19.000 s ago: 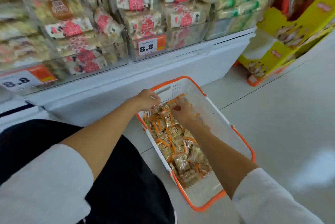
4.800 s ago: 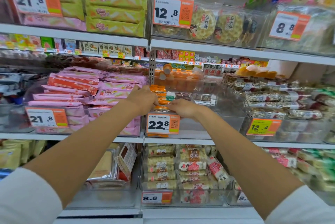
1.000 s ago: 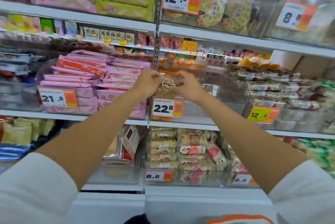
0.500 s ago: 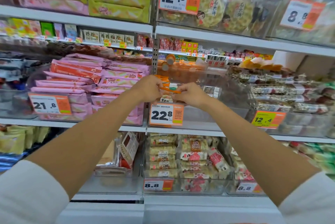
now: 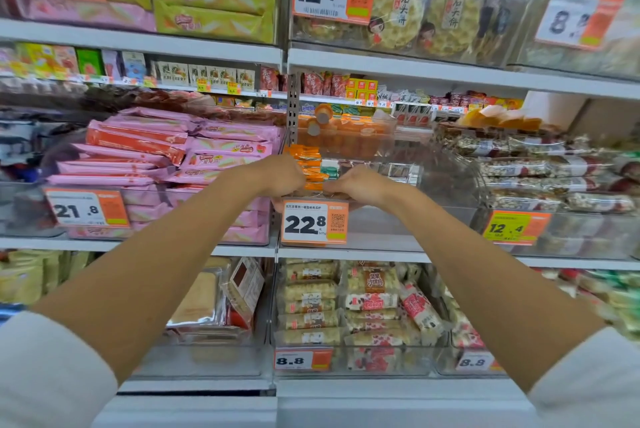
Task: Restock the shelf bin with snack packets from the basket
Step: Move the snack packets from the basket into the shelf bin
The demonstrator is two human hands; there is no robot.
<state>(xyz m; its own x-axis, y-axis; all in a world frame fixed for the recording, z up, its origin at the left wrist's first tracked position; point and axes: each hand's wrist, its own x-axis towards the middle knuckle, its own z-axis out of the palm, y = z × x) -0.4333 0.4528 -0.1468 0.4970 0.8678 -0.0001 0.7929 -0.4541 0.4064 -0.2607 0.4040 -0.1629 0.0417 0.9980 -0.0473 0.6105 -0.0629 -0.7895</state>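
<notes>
My left hand (image 5: 277, 178) and right hand (image 5: 360, 185) pinch snack packets (image 5: 313, 179); probably light, slippery, crushable; best held by sealed edges.

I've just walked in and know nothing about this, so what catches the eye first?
The left hand and right hand meet at orange snack packets in a clear bin at the centre. Right under them hangs a bold 22.8 price tag, and pink packets pile up to the left.
</notes>
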